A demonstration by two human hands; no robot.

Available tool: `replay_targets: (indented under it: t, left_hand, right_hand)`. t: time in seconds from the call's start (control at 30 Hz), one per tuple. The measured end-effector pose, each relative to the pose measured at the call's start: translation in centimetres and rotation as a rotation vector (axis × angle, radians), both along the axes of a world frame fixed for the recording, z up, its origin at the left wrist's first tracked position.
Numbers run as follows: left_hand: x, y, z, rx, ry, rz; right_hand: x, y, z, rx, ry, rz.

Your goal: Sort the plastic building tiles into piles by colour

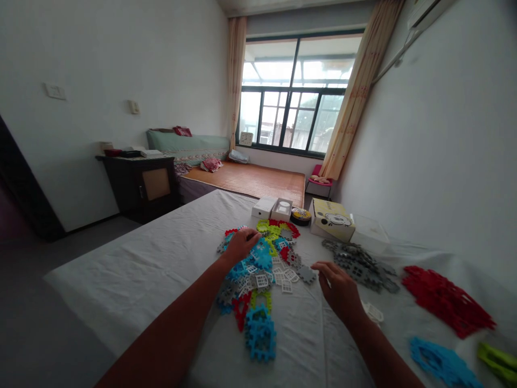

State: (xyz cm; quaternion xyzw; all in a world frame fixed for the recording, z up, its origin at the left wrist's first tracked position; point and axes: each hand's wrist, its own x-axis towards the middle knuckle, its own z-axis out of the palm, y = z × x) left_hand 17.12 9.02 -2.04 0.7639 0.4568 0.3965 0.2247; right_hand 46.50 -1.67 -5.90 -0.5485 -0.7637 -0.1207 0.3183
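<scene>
A mixed pile of toothed plastic building tiles in blue, lime, red, grey and white lies on the cloth in front of me. My left hand (241, 246) is over the upper left of this pile, above the blue tiles (260, 256). Its fingers are bent together, and what they hold, if anything, is hidden. On the pile's right side, my right hand (338, 288) has its fingertips at the edge of a grey tile (307, 274), seemingly pinching it. White window-shaped pieces (286, 277) lie between the hands. Blue tiles (260, 335) form the pile's near end.
Sorted heaps lie to the right: grey tiles (363, 267), red tiles (446, 299), blue tiles (442, 362), lime tiles (498, 362) and white pieces (374, 312). Behind the pile stand white boxes (264, 207), a round tin (301, 215), a yellow box (332, 220) and a clear container (369, 234).
</scene>
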Motion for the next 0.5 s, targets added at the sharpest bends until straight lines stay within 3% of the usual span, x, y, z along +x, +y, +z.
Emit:
replay_targets:
  t: [0.3, 0.4, 0.5]
  left_hand:
    - [1.3, -1.1, -0.9, -0.520, -0.219, -0.433]
    - [1.5, -1.5, -0.8, -0.609, -0.147, -0.539]
    - [1.7, -2.0, -0.4, -0.611, -0.105, -0.564]
  right_hand:
    - [-3.1, -1.0, 1.0, -0.122, 0.111, 0.127]
    - [-4.1, -1.4, 1.4, -0.162, 0.180, 0.181]
    - [-5.0, -1.8, 1.7, -0.196, 0.225, 0.239]
